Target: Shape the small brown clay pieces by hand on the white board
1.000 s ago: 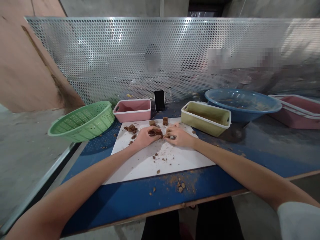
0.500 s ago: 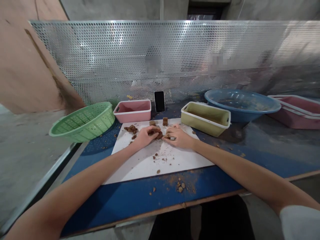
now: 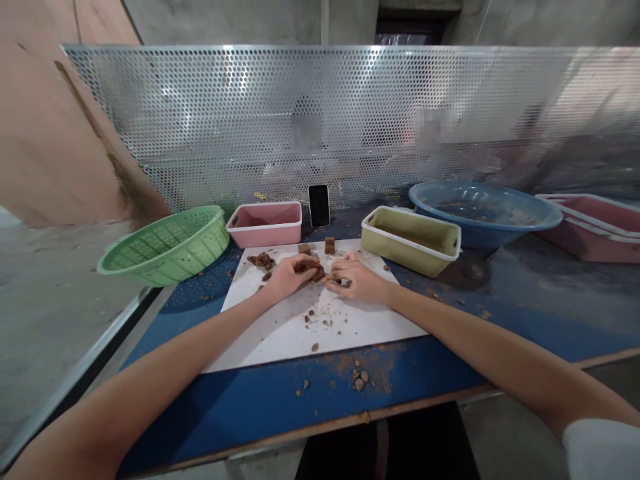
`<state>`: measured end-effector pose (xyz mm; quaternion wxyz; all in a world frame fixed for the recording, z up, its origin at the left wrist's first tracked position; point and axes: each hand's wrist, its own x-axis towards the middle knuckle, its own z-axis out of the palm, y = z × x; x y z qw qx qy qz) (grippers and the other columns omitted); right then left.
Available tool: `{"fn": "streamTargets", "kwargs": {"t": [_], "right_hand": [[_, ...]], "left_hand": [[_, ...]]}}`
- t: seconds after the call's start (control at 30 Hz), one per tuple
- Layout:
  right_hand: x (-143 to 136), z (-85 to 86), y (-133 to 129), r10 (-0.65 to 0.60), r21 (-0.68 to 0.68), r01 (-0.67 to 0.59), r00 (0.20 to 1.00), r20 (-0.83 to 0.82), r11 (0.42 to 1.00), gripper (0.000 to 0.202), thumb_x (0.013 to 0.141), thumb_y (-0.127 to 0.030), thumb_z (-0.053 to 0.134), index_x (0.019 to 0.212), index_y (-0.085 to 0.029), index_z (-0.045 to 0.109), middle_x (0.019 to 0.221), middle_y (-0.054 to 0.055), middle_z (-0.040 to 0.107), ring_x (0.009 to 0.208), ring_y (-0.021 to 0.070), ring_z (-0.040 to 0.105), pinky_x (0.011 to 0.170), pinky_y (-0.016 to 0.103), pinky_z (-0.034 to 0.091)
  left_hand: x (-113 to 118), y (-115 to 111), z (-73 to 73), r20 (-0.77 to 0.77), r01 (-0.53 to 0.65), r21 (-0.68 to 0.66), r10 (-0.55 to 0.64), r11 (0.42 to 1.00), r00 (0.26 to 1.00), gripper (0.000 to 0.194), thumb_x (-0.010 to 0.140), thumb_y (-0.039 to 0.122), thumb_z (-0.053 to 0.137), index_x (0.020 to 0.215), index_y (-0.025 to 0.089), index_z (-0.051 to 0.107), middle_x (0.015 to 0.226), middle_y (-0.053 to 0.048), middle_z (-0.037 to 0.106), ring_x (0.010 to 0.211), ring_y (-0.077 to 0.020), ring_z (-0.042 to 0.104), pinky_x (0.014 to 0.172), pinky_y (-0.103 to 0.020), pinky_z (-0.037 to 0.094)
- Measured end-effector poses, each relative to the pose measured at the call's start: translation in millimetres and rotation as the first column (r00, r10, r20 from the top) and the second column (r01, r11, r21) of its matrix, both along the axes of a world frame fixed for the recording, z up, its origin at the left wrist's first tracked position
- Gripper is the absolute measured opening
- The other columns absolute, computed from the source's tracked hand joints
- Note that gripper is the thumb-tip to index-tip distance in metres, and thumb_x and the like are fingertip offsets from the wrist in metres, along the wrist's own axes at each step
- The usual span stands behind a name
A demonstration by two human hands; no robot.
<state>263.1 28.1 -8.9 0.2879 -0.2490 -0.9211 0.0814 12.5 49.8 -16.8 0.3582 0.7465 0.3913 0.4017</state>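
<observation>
On a white board my left hand curls around a lump of brown clay, its thumb pressed along the near side. My right hand is just to the right, fingers bent together with the tips close to the lump. Whatever those fingertips pinch is too small to make out. Two small brown blocks, a left block and a right block, stand behind the hands. A heap of brown clay pieces lies left of my left hand, and crumbs are scattered in front.
Behind the board stand a pink basket, an upright phone and an olive-green basket. A green colander is at left. At right are a blue basin and stacked pink baskets. A perforated metal panel closes the back.
Both hands stay at nearly the same spot around the clay lump. The right fingers have shifted slightly beside it. The whole view has tipped a little.
</observation>
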Motion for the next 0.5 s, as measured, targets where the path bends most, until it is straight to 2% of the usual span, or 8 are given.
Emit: {"fn": "streamTargets", "kwargs": {"t": [0.07,0.2,0.33,0.5], "right_hand": [[-0.8,0.1,-2.3,-0.001,-0.013,0.001,1.0,0.016,1.0,0.032,0.11,-0.036,0.053,0.094,-0.021,0.077,0.082,0.003,0.068,0.081,0.0202,0.061,0.095,0.044,0.036],[-6.8,-2.9,-6.6,-0.022,-0.053,0.025,0.998,0.058,0.998,0.043,0.112,-0.03,0.046,0.077,-0.019,0.069,0.079,0.003,0.068,0.079,0.0191,0.058,0.095,0.044,0.034],[-11.5,-5.3,-7.1,-0.025,-0.062,0.031,0.995,0.102,0.998,0.04,0.111,-0.028,0.048,0.077,-0.019,0.069,0.083,0.004,0.07,0.083,0.02,0.06,0.097,0.045,0.033],[-9.7,-1.4,-8.4,-0.059,-0.062,0.063,0.996,0.065,0.996,0.045,0.112,-0.03,0.043,0.075,-0.02,0.065,0.081,0.004,0.067,0.081,0.0199,0.059,0.096,0.045,0.035]], "left_hand": [[-0.2,-1.2,1.0,0.002,0.002,-0.015,-0.002,1.0,1.0,0.027,0.087,0.036,0.077,0.108,0.019,0.077,0.107,-0.011,0.083,0.097,-0.0254,0.079,0.094,-0.044,0.063],[-0.4,-2.4,1.7,0.021,0.011,-0.039,-0.011,0.999,1.0,0.026,0.087,0.036,0.077,0.107,0.019,0.076,0.107,-0.01,0.083,0.097,-0.025,0.079,0.094,-0.043,0.063],[0.1,-1.8,0.8,0.028,0.022,-0.048,-0.021,0.999,0.999,0.028,0.087,0.037,0.078,0.108,0.018,0.076,0.108,-0.011,0.082,0.098,-0.0258,0.079,0.095,-0.045,0.063],[0.4,-1.5,1.2,0.028,0.03,-0.054,-0.029,0.998,0.999,0.028,0.087,0.038,0.077,0.107,0.018,0.076,0.108,-0.012,0.082,0.1,-0.0268,0.08,0.094,-0.045,0.064]]}}
